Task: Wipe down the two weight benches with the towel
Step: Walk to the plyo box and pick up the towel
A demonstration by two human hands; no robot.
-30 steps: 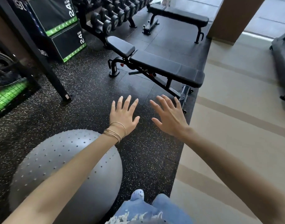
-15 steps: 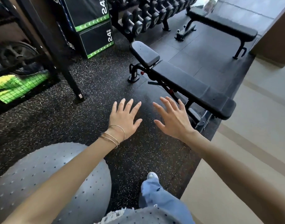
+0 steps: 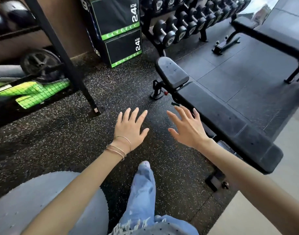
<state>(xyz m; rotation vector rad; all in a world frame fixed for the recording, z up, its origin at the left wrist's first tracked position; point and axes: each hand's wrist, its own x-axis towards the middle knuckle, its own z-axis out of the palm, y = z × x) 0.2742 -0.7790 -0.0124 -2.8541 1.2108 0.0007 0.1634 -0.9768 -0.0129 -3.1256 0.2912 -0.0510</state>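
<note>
A black padded adjustable weight bench (image 3: 218, 114) runs diagonally on the right, its headrest end pointing up-left. A second flat black bench (image 3: 270, 39) stands farther back at the upper right. My left hand (image 3: 131, 128), with thin bracelets on the wrist, is stretched out over the speckled floor, fingers spread and holding nothing. My right hand (image 3: 187, 127) is spread flat too, just left of the near bench's long pad, holding nothing. No towel is visible anywhere.
A dumbbell rack (image 3: 184, 22) lines the back. Two stacked black-and-green plyo boxes (image 3: 118, 31) stand left of it. A dark rack post (image 3: 72, 68) and green netting (image 3: 30, 94) lie left. A grey exercise ball (image 3: 26, 200) sits bottom left. My jeans leg (image 3: 143, 189) steps forward.
I have walked closer to the near bench, which now looms larger at my right hand. Both hands stay spread and empty. The exercise ball has slid lower left.
</note>
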